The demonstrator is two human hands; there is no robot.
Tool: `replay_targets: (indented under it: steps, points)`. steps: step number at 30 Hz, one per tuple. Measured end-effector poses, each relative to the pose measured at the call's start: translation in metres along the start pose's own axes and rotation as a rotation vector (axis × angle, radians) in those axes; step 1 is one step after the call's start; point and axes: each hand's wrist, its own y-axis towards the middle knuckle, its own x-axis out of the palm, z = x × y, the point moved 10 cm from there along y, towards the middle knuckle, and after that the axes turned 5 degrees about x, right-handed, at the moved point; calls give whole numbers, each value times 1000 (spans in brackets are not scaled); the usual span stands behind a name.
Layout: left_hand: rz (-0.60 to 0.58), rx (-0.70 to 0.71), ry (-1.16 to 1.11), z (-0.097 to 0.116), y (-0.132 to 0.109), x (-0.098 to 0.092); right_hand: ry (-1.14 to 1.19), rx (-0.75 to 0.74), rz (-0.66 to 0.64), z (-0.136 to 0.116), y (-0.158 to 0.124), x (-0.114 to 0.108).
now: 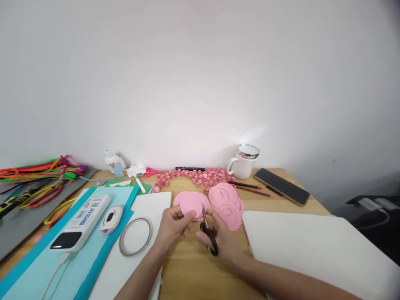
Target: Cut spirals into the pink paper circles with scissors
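Note:
My left hand [175,226] pinches the lower edge of a round pink paper piece [191,203] between thumb and fingers. My right hand [220,235] is closed around black-handled scissors [208,236], whose blades point up and away from me at the right edge of the pink paper. Whether the blades are on the paper or just beside it I cannot tell. Just right of the scissors lies a pile of pink paper circles [225,204], some with curved cuts or lines. Behind them many small rolled pink paper pieces [200,177] are scattered on the wooden table [184,275].
At left are a power bank [81,221] on blue sheets [125,196], a tape roll [135,236] and colourful pipe cleaners [40,173]. A lidded mug [243,161], pencils [251,190] and a phone [281,186] stand or lie back right. White paper [312,246] covers the right.

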Motion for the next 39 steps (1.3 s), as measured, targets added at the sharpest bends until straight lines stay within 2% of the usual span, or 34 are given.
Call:
replay_targets:
  steps: [7, 22, 35, 39]
  points:
    - [-18, -10, 71, -3, 0, -1, 7, -34, 25, -13, 0, -3]
    - [-4, 29, 80, 3, 1, -3, -51, -28, 76, -16, -1, -6]
    - [59, 90, -5, 4, 2, -10, -64, -21, 55, -10, 1, -6]
    - [49, 61, -83, 4, 1, -7, -71, -23, 36, -8, 0, -5]
